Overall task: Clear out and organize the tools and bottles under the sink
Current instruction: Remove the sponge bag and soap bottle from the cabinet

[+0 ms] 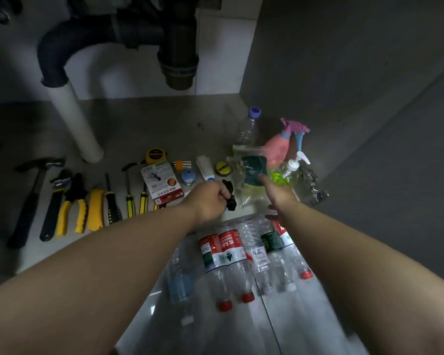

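My left hand (212, 198) is closed around a crumpled black item (230, 194) near the cabinet's front edge. My right hand (276, 192) is open, fingers stretched over a clear zip bag (249, 172) holding something dark green. Tools lie in a row on the cabinet floor: a hammer (30, 198), a wrench (53, 203), yellow pliers (73, 203), and screwdrivers (130, 193). Several empty plastic bottles (231, 254) with red-and-white labels lie side by side on the floor in front. A pink spray bottle (280, 147) stands at the back right.
A black drain trap (174, 47) and a white pipe (75, 124) hang over the left and middle. A tape measure (154, 155), a red card package (162, 184), a clear upright bottle (249, 126) and a pump bottle (291, 167) sit behind. The grey cabinet wall (344, 73) closes the right.
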The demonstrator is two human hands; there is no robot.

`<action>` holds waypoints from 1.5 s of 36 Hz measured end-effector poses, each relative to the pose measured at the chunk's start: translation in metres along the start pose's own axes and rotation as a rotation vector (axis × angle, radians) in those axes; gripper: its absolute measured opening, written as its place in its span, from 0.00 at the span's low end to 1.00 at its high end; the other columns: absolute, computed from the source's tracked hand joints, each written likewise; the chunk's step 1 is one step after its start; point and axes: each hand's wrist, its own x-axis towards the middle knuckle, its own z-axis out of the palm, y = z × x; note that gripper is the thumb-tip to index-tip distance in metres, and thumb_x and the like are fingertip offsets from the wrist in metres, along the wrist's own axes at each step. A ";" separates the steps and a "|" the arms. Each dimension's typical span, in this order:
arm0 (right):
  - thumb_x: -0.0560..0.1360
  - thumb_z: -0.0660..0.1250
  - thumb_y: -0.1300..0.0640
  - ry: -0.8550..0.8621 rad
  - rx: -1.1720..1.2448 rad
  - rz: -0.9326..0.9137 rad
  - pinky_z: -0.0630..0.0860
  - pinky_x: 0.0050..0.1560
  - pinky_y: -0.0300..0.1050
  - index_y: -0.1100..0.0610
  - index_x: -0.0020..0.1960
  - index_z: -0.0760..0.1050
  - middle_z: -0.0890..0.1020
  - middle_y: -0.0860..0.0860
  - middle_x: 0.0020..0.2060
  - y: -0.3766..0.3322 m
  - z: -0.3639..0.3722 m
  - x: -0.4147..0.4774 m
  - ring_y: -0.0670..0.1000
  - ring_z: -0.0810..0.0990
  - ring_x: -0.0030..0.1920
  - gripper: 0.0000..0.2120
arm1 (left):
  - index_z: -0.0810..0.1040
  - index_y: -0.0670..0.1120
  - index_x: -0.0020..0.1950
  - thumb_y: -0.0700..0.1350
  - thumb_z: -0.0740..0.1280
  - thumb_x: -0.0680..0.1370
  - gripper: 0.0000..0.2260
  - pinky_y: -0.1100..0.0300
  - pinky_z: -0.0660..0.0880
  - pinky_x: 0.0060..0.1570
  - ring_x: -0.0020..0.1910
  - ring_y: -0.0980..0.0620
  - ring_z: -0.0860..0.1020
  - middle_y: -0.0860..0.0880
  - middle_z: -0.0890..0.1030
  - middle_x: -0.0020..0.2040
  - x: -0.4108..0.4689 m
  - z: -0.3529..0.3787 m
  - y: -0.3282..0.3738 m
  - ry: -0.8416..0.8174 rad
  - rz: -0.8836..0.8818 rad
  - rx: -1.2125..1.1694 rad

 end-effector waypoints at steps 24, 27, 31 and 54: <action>0.73 0.77 0.50 -0.055 0.336 0.105 0.84 0.49 0.55 0.59 0.59 0.77 0.84 0.56 0.51 0.015 0.014 0.037 0.57 0.85 0.48 0.20 | 0.81 0.44 0.56 0.37 0.62 0.82 0.09 0.57 0.77 0.59 0.54 0.48 0.81 0.45 0.83 0.53 0.010 0.025 -0.024 0.029 -0.134 -0.150; 0.72 0.77 0.50 -0.102 0.329 0.058 0.82 0.35 0.44 0.58 0.54 0.79 0.85 0.52 0.41 0.015 0.001 0.027 0.51 0.85 0.36 0.16 | 0.80 0.44 0.57 0.39 0.62 0.82 0.08 0.57 0.76 0.57 0.56 0.47 0.80 0.44 0.82 0.56 0.010 0.024 -0.017 0.024 -0.173 -0.178; 0.73 0.76 0.53 -0.224 0.319 0.011 0.81 0.38 0.43 0.59 0.50 0.80 0.85 0.54 0.41 0.014 -0.024 0.010 0.52 0.83 0.38 0.12 | 0.77 0.44 0.61 0.53 0.61 0.84 0.14 0.55 0.72 0.60 0.60 0.46 0.77 0.45 0.80 0.60 0.009 0.021 0.001 -0.008 -0.222 -0.192; 0.76 0.69 0.45 -0.645 0.223 -0.315 0.73 0.68 0.62 0.50 0.66 0.78 0.83 0.54 0.61 -0.002 -0.127 -0.185 0.57 0.80 0.64 0.19 | 0.64 0.50 0.63 0.55 0.81 0.67 0.34 0.54 0.76 0.57 0.55 0.50 0.77 0.50 0.76 0.55 -0.135 -0.004 0.166 0.290 -0.048 -0.459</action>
